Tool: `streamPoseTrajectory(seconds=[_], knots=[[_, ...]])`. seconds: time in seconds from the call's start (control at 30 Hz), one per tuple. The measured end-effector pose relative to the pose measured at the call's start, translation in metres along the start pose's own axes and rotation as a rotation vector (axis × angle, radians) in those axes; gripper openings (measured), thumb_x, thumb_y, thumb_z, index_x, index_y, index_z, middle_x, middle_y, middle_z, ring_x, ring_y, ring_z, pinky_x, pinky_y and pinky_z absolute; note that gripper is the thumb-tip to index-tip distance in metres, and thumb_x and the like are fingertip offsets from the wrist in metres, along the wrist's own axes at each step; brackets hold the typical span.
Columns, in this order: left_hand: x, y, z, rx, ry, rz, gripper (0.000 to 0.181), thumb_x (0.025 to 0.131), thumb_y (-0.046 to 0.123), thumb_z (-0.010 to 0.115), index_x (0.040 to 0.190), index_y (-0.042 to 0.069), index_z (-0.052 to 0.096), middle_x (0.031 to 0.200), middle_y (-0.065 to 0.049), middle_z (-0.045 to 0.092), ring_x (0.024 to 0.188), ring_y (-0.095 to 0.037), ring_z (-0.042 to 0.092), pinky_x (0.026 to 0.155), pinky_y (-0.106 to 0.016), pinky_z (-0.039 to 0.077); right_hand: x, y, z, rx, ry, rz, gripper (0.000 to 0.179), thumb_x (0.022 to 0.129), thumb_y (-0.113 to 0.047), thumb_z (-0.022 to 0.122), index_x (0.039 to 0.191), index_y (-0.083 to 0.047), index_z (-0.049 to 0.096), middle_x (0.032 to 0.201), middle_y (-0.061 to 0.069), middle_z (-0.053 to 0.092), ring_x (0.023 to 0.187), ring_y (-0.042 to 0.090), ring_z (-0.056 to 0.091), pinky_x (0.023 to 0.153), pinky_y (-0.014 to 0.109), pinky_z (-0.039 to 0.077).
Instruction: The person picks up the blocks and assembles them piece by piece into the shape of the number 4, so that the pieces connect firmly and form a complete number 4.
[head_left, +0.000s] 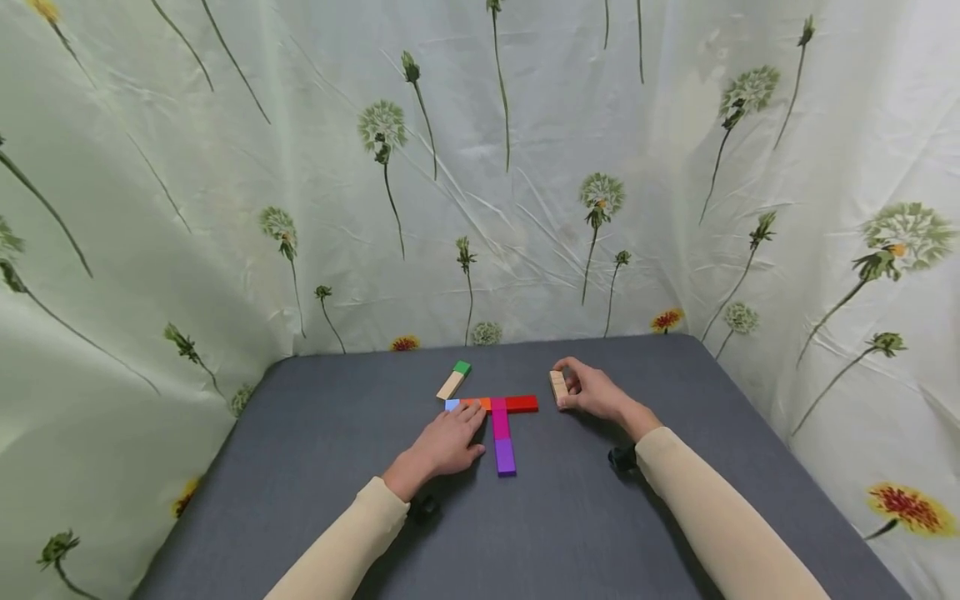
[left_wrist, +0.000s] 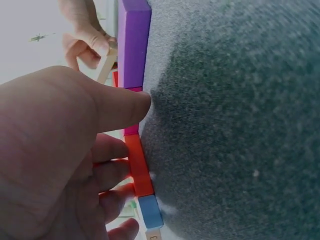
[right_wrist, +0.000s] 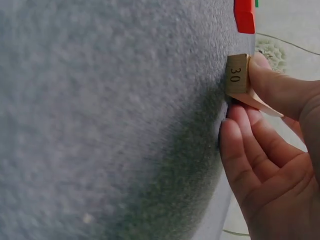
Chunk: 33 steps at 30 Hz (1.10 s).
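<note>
My right hand (head_left: 596,392) pinches a plain wooden block (head_left: 558,389) by its ends. In the right wrist view that block's near end carries the number 30, the thumb on one side of it. My left hand (head_left: 447,442) lies low over the table, fingertips against the orange block (left_wrist: 139,167) and nothing gripped. A row of blocks runs from a blue block (left_wrist: 151,212) through the orange one and the end of a magenta block (head_left: 500,421) to a red block (head_left: 522,404). From the row, the magenta block and a purple block (head_left: 506,458) extend toward me.
Behind the row's left end, a plain wooden block (head_left: 452,385) lies end to end with a green block (head_left: 462,367). All of it is on a dark grey table (head_left: 337,392), with a flower-printed curtain (head_left: 525,208) around its back and sides.
</note>
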<state>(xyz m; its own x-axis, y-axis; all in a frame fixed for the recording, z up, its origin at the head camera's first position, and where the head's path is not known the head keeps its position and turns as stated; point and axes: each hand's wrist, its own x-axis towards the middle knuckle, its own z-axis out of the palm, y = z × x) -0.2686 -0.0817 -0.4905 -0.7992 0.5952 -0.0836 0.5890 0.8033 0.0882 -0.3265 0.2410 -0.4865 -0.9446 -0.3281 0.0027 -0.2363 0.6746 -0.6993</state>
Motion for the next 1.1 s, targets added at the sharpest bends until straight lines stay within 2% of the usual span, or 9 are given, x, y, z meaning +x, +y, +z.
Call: streamPoseTrajectory(seconds=[0.17,0.27,0.67,0.8,0.97,1.1], knots=[[0.002,-0.001,-0.004,-0.009,0.007,-0.002,0.065,0.1,0.037,0.061,0.154,0.007,0.04,0.159,-0.011,0.037,0.146,-0.03,0.033,0.114,-0.051,0.03,-0.001,0.002,-0.001,0.106,0.01,0.01,0.052,0.091,-0.006,0.075,0.135,-0.017,0.05,0.089,0.009,0.063,0.073,0.021,0.059,0.067,0.037,0.049],[0.002,-0.002,-0.003,0.0,0.007,-0.001,0.066,0.1,0.037,0.061,0.155,0.007,0.04,0.159,-0.011,0.037,0.146,-0.03,0.033,0.114,-0.051,0.03,-0.001,0.003,-0.001,0.145,0.011,0.007,0.046,0.094,-0.004,0.07,0.134,-0.016,0.051,0.084,0.01,0.064,0.069,0.023,0.058,0.064,0.038,0.048],[-0.002,-0.002,-0.001,-0.01,0.036,0.011,0.067,0.1,0.037,0.062,0.153,0.002,0.041,0.159,-0.015,0.036,0.147,-0.033,0.031,0.114,-0.047,0.031,0.007,-0.001,0.007,0.182,0.037,0.02,0.048,0.096,-0.012,0.07,0.14,-0.018,0.052,0.088,0.005,0.07,0.077,0.022,0.064,0.069,0.038,0.054],[-0.001,-0.001,-0.002,-0.017,0.074,0.03,0.064,0.1,0.035,0.062,0.151,0.002,0.044,0.156,-0.016,0.039,0.144,-0.034,0.034,0.113,-0.048,0.034,0.01,-0.008,0.006,0.189,0.048,0.023,0.047,0.097,-0.013,0.069,0.14,-0.02,0.051,0.089,0.007,0.069,0.077,0.023,0.063,0.069,0.038,0.054],[0.002,0.003,-0.002,-0.004,0.12,0.05,0.06,0.099,0.034,0.063,0.15,0.008,0.048,0.151,-0.014,0.044,0.138,-0.031,0.041,0.104,-0.051,0.043,0.014,-0.016,0.007,0.188,0.064,0.011,0.045,0.097,-0.013,0.069,0.138,-0.019,0.052,0.088,0.008,0.069,0.073,0.026,0.062,0.067,0.039,0.053],[0.003,0.005,-0.001,-0.011,0.106,0.014,0.059,0.1,0.04,0.061,0.153,0.018,0.046,0.151,-0.012,0.044,0.136,-0.03,0.041,0.101,-0.054,0.045,0.017,-0.02,0.009,0.198,0.055,-0.007,0.047,0.098,-0.013,0.068,0.141,-0.016,0.05,0.091,0.009,0.069,0.076,0.03,0.064,0.068,0.041,0.053]])
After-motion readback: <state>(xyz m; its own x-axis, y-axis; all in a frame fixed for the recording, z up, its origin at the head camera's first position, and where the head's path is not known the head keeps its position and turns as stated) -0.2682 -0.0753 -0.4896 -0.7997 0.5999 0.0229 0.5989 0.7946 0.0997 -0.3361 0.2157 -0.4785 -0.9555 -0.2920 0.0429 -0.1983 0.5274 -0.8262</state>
